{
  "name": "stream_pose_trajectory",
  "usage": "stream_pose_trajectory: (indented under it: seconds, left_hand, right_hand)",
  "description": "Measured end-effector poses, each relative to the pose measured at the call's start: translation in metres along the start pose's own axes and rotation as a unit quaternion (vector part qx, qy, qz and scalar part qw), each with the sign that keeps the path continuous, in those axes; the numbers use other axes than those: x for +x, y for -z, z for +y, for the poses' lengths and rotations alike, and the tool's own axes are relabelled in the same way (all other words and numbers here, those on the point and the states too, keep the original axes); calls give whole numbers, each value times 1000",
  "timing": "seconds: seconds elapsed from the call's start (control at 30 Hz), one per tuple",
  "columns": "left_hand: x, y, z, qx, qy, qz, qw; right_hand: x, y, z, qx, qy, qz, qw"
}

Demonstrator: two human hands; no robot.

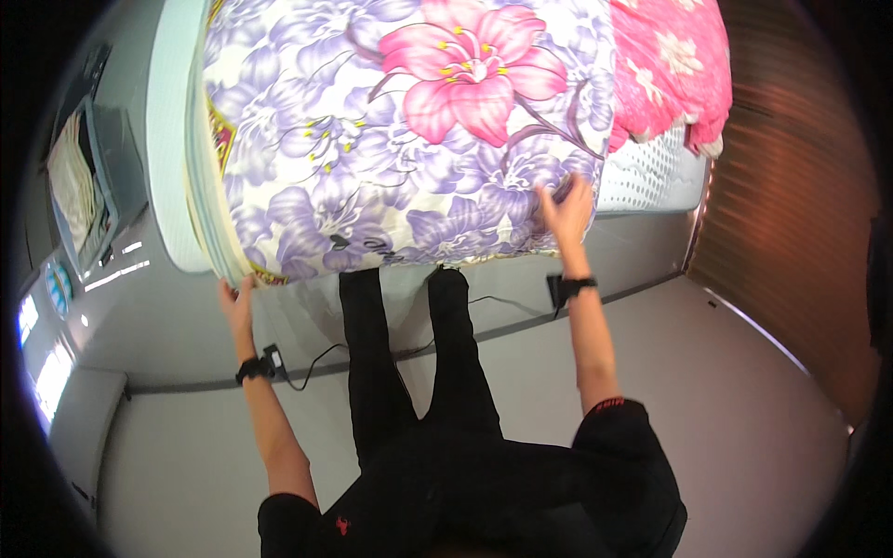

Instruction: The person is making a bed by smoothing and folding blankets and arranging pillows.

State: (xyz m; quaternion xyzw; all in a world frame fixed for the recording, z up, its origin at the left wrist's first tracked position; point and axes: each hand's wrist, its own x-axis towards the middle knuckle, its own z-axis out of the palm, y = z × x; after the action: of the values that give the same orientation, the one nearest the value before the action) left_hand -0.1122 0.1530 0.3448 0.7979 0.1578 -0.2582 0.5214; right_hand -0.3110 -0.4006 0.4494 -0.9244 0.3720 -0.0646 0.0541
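A large floral cloth (pixel 446 160), white with purple flowers and a big pink lily, lies over a light mattress (pixel 169 153). My left hand (pixel 238 300) is at the cloth's near left corner, thumb and fingers around the layered edge; how firmly it grips there cannot be told. My right hand (pixel 568 213) rests on the cloth near its right edge, thumb apart, fingers slightly blurred. Both wrists wear black bands. To the right of the cloth, a pink blanket (pixel 673 66) with pale flowers is bunched on a white dotted surface (pixel 652 171).
At the far left stands an open bin (pixel 122 153) with folded cloth (pixel 73 181) inside. A blue and white round object (pixel 58 289) is near it. A black cable (pixel 310 366) runs behind my legs. A brown corrugated wall or curtain (pixel 788 230) borders the right side.
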Motion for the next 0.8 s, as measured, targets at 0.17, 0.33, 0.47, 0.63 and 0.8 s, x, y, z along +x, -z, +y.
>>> stream_pose_trajectory:
  seconds: [0.17, 0.33, 0.47, 0.63, 0.8]
  left_hand:
    - [13, -8, 58, 109, -112, 8, 988]
    - [9, -60, 98, 425, -178, 26, 887]
    - [23, -42, 79, 392, -233, 83, 886]
    - [8, -10, 95, 338, -246, 101, 903]
    - [7, 3, 75, 194, -141, 65, 969]
  right_hand:
    - [137, -44, 23, -95, -104, 182, 973]
    - [165, -81, 46, -51, -85, 138, 985]
    - [176, -25, 42, -5, 22, 126, 992]
    - [149, 60, 56, 147, 158, 207, 954]
    - [147, 7, 103, 40, -42, 175, 983]
